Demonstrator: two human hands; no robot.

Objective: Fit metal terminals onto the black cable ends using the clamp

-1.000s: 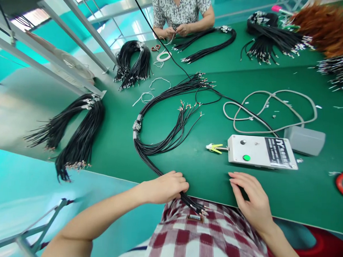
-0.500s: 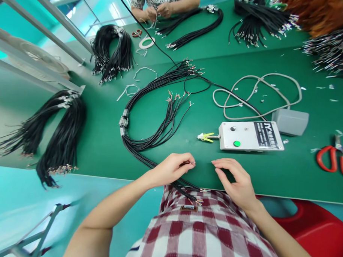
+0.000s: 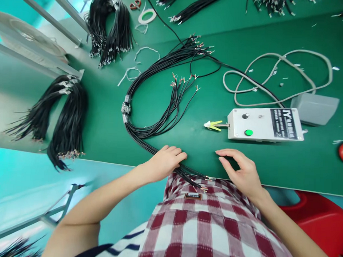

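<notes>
The person wears a big checked cloth point(image 3: 207, 227) over the front, with dark red squares, white squares and dusty pink ones where the two colours mix. A small dark label point(image 3: 193, 196) with an orange-brown edge sits on it, and its pale letters are too small to read. By the left arm, a white shirt point(image 3: 122, 243) with dark blue stripes peeks out, next to a plain dark blue patch point(image 3: 95, 252). The left hand point(image 3: 167, 163) and right hand point(image 3: 243, 172) are bare.
</notes>
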